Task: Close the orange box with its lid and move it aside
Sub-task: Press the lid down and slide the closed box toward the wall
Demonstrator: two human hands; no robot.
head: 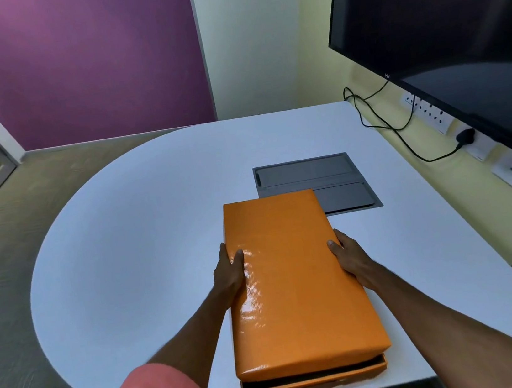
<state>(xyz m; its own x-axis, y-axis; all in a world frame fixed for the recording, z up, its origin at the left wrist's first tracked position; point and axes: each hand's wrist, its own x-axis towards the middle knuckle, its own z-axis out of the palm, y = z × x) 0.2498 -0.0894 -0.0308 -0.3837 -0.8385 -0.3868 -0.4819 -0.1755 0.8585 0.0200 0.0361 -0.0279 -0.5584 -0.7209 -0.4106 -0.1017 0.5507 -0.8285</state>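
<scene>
Under the lid, most of the orange box is hidden.

White rounded table, grey hatch panel set in it, dark monitor, wall sockets, black cables

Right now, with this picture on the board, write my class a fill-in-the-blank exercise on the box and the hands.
1. The lid and the box under it are both ____ in colour.
2. The left hand and the right hand grip the lid by its two long ____.
3. At the near end, a dark ____ shows between lid and box, so it is not fully closed.
4. The box rests on a ____ table.

Missing words: orange; sides; gap; white
</scene>
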